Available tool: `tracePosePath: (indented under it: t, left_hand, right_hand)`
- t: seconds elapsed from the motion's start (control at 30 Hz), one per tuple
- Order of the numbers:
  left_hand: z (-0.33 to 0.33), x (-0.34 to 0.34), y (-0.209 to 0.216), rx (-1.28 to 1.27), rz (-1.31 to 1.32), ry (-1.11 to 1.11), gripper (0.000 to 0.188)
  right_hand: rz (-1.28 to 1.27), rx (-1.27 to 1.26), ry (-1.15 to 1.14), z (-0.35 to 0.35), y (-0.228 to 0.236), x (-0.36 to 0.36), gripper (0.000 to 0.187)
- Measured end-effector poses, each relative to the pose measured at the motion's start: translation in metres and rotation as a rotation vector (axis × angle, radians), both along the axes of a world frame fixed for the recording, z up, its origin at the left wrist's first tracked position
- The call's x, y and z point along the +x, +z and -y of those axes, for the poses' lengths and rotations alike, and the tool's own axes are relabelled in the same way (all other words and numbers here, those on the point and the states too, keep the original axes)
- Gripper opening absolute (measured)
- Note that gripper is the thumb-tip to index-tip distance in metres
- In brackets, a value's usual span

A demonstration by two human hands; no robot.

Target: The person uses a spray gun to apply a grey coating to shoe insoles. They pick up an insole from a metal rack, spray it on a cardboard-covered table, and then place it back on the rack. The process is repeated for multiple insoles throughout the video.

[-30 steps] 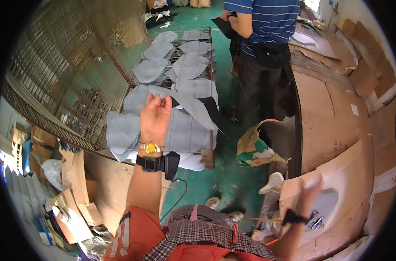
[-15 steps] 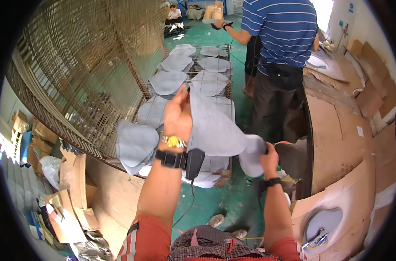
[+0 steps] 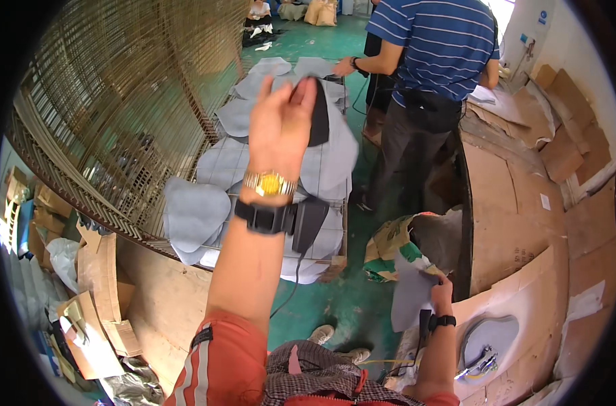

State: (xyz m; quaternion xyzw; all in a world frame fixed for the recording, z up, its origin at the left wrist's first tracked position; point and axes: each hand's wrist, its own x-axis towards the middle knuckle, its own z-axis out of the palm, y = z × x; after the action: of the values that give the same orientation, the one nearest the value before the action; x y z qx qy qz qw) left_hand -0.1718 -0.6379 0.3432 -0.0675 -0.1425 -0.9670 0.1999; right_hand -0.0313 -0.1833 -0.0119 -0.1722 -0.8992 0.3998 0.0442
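Note:
My left hand (image 3: pixel 281 122) is raised over a wire rack, with its fingertips closed on the edge of a grey rounded fabric piece (image 3: pixel 338 152). A black patch shows beside those fingertips, and the piece hangs to the right of the hand. Low on the right, my right hand (image 3: pixel 442 292) pinches another grey piece (image 3: pixel 408 292), which hangs in front of a green and white sack (image 3: pixel 391 245). More flat grey pieces (image 3: pixel 196 213) lie in overlapping rows on the rack (image 3: pixel 332 269). My left hand hides some of them.
At the left lean tall wire racks (image 3: pixel 132 88). A co-worker in a striped shirt (image 3: pixel 436 54) stands ahead, one hand at the rack's far end. Cardboard covers the bench (image 3: pixel 501 203) at the right, where a metal tool (image 3: pixel 482 362) lies on a grey pad.
My hands have moved apart: the left forward over the rack with one grey piece, the right down and right with the other. The co-worker's hand has lowered a grey piece to the rack.

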Motion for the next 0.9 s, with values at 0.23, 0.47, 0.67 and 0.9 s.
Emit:
tracePosePath:
  t: [0.23, 0.47, 0.67, 0.9]
  left_hand:
    - [0.028, 0.139, -0.215, -0.361, 0.546, 0.279, 0.042]
    - [0.082, 0.206, -0.37, -0.857, 0.788, -0.007, 0.04]
    - [-0.029, 0.191, -0.288, -1.166, 0.844, -0.388, 0.041]
    - [-0.261, 0.221, -0.269, -0.345, 0.582, -1.514, 0.042]
  right_hand:
    - [0.068, -0.112, 0.029, 0.021, 0.014, 0.053, 0.033]
    - [0.141, -0.276, 0.186, 0.034, 0.077, 0.091, 0.039]
    - [0.061, -0.735, 0.191, 0.049, 0.171, 0.117, 0.035]
    - [-0.228, -1.48, -0.255, -0.021, 0.203, 0.172, 0.041]
